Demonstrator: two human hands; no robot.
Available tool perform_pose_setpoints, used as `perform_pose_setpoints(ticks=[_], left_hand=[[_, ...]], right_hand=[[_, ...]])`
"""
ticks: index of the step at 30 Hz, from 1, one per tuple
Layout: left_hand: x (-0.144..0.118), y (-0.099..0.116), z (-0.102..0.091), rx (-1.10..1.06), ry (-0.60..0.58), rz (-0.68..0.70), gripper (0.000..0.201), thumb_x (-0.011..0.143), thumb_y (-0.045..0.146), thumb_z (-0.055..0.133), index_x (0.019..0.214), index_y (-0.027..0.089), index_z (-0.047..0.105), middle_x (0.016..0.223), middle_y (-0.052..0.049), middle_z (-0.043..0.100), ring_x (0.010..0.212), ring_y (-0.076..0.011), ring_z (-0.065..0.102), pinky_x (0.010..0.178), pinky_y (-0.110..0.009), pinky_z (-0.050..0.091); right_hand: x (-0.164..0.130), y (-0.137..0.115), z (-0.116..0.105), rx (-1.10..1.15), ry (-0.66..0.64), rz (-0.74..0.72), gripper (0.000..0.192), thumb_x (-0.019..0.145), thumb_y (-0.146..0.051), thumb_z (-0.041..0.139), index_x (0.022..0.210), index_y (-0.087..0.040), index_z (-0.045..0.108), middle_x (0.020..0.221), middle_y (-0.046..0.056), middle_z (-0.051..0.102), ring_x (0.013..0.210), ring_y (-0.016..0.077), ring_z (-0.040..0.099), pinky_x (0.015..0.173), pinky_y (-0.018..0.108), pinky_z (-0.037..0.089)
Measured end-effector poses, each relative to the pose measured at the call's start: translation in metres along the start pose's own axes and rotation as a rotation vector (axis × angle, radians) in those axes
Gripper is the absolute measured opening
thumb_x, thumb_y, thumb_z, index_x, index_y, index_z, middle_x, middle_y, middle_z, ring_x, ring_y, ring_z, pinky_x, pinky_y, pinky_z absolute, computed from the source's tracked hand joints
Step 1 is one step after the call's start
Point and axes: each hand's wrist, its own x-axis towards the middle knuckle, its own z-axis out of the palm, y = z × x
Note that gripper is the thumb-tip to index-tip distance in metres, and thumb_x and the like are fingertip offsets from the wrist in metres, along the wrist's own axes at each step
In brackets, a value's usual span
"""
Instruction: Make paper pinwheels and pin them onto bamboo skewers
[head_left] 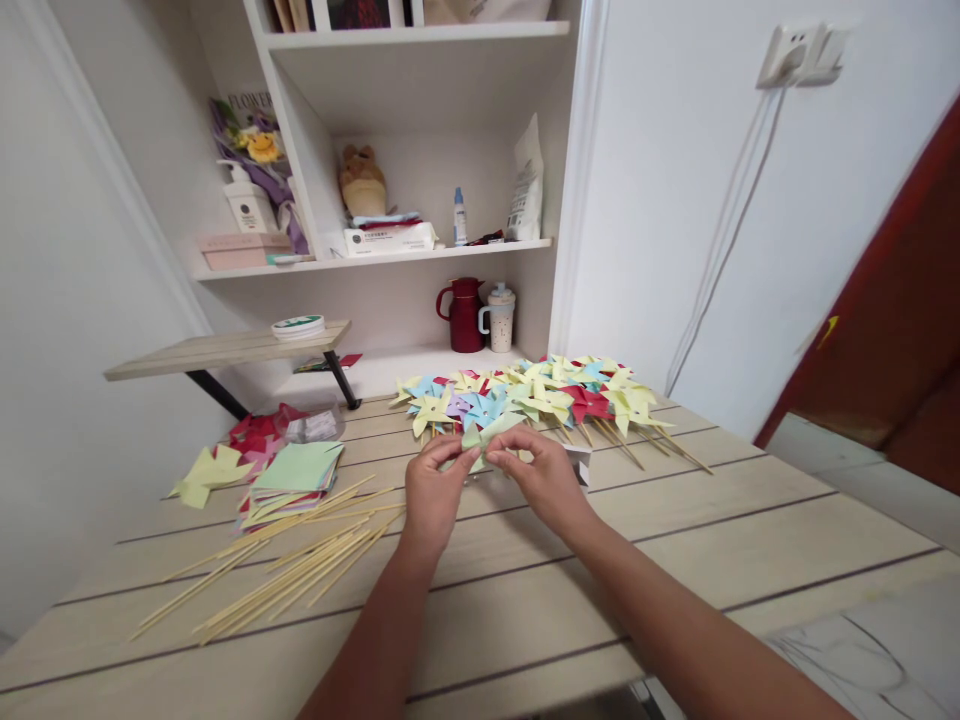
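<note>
Head view looks down on a pale green paper piece, partly folded, held just above the wooden table near its middle. Both hands close on it: the left hand pinches its left edge with fingertips bent inward, and the right hand pinches its right side, thumb and fingers narrowed onto the paper (how many folds it has I cannot tell). Just behind the paper lies a row of finished paper pinwheels in yellow, blue, red and purple, their sticks pointing toward the person. To the left of the left hand, a loose scatter of wooden sticks spreads across the boards. Beyond these sits a stack of coloured paper squares, green on top, with yellow and red cut pieces beside it. Farther back, a white shelf unit holds a red jug and a lidded mug.
</note>
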Motion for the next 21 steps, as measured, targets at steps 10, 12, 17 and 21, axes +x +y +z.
perform_pose_setpoints(ticks=[10, 12, 17, 21], left_hand=[[-0.001, 0.007, 0.001, 0.010, 0.003, 0.020, 0.012, 0.071, 0.030, 0.076, 0.065, 0.020, 0.075, 0.077, -0.004, 0.066, 0.081, -0.0192, 0.060, 0.078, -0.030, 0.046], [-0.001, 0.008, 0.001, 0.007, 0.005, 0.019, 0.012, 0.070, 0.030, 0.076, 0.064, 0.020, 0.074, 0.076, -0.003, 0.065, 0.080, -0.0189, 0.059, 0.077, -0.029, 0.046], [-0.001, 0.011, 0.002, 0.001, 0.005, 0.019, 0.015, 0.070, 0.031, 0.076, 0.059, 0.021, 0.072, 0.072, -0.002, 0.063, 0.078, -0.0189, 0.058, 0.077, -0.030, 0.047], [-0.002, 0.012, 0.002, -0.020, -0.002, 0.015, 0.016, 0.071, 0.031, 0.076, 0.060, 0.021, 0.072, 0.073, -0.002, 0.063, 0.078, -0.0186, 0.058, 0.076, -0.030, 0.047]], right_hand=[[0.001, 0.000, 0.000, 0.038, -0.043, 0.002, 0.013, 0.082, -0.027, 0.066, 0.070, -0.022, 0.067, 0.077, 0.001, 0.067, 0.081, 0.0206, 0.060, 0.079, 0.033, 0.044], [0.001, 0.001, 0.000, 0.080, -0.047, 0.049, 0.013, 0.082, -0.029, 0.066, 0.070, -0.022, 0.066, 0.076, 0.001, 0.067, 0.080, 0.0203, 0.060, 0.079, 0.033, 0.044], [0.001, 0.005, 0.001, 0.169, -0.048, 0.160, 0.013, 0.078, -0.033, 0.069, 0.073, -0.021, 0.068, 0.077, 0.002, 0.067, 0.078, 0.0201, 0.059, 0.076, 0.033, 0.046], [0.001, 0.008, 0.001, 0.186, -0.027, 0.191, 0.013, 0.076, -0.034, 0.072, 0.074, -0.021, 0.070, 0.077, 0.002, 0.069, 0.077, 0.0197, 0.059, 0.076, 0.033, 0.046]])
